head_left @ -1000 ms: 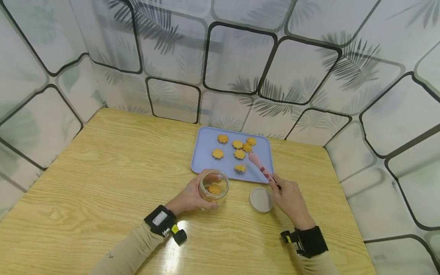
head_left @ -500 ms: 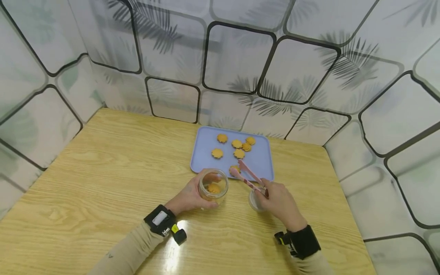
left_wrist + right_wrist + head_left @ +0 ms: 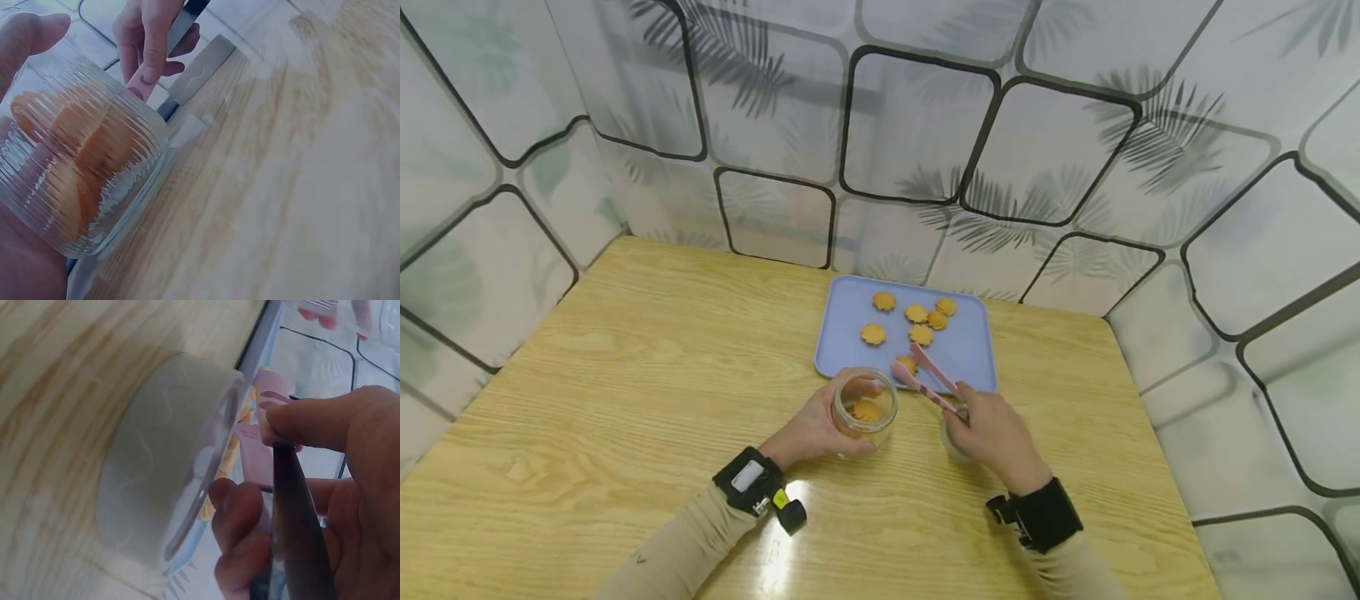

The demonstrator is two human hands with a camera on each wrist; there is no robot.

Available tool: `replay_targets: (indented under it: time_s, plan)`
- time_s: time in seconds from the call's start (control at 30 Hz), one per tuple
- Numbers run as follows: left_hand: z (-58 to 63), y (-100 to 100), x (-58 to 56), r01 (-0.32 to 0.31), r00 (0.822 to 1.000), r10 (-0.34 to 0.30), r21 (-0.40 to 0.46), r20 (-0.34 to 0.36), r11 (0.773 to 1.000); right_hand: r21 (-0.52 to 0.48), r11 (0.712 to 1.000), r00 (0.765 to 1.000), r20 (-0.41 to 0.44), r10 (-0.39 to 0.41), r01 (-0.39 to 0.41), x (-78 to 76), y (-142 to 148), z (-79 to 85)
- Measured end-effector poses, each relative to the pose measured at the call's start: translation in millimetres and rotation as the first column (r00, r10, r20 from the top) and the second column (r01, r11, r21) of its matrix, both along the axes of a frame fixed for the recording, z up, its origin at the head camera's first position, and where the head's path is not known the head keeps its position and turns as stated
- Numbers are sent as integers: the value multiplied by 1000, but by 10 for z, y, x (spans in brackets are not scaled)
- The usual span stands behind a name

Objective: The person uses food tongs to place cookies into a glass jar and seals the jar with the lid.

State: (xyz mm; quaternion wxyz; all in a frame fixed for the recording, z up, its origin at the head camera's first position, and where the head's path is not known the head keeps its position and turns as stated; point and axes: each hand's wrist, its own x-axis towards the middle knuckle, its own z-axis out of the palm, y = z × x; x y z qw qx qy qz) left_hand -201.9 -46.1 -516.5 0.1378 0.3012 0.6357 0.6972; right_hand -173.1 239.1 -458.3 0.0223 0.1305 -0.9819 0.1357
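My left hand (image 3: pixel 815 427) grips a ribbed glass jar (image 3: pixel 119 150) standing open-topped just in front of the tray. Several orange-brown cookies (image 3: pixel 78 144) lie inside it. Pink tongs with metal handles (image 3: pixel 934 367) are in my right hand (image 3: pixel 996 433), between thumb and fingers. Their pink tips straddle a cookie (image 3: pixel 907 363) at the near edge of the blue tray (image 3: pixel 842 364); whether they touch it I cannot tell. Farther back on the tray lie several more scalloped cookies (image 3: pixel 873 334).
A round, pale lid (image 3: pixel 156 456) lies on the wooden table (image 3: pixel 685 358), partly hidden under my right hand in the head view. Patterned fabric walls (image 3: pixel 775 125) rise along the table's back and sides.
The tongs have come down from above the tray's right side, moving left and toward me. Their arms now stand around the nearest cookie, which has shifted left. The jar stays put.
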Motion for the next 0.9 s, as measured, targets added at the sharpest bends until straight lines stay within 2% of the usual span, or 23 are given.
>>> replay_targets:
  time_s: [0.2, 0.37, 0.57, 0.9]
  plan:
    - [14, -4, -1, -5, 1000, 5, 3, -9, 1000, 9, 1000, 1000, -20, -20, 20, -30, -25, -33]
    - [9, -2, -3, -6, 1000, 6, 2, -7, 1000, 2, 1000, 999, -35, -5, 5, -18, -14, -46]
    - [12, -4, -4, -5, 1000, 5, 15, -8, 1000, -51, 999, 998, -68, 8, -11, 33, 20, -46]
    - [3, 4, 1, 3, 1000, -3, 26, 4, 1000, -142, 989, 994, -106, 23, -38, 183, 40, 140]
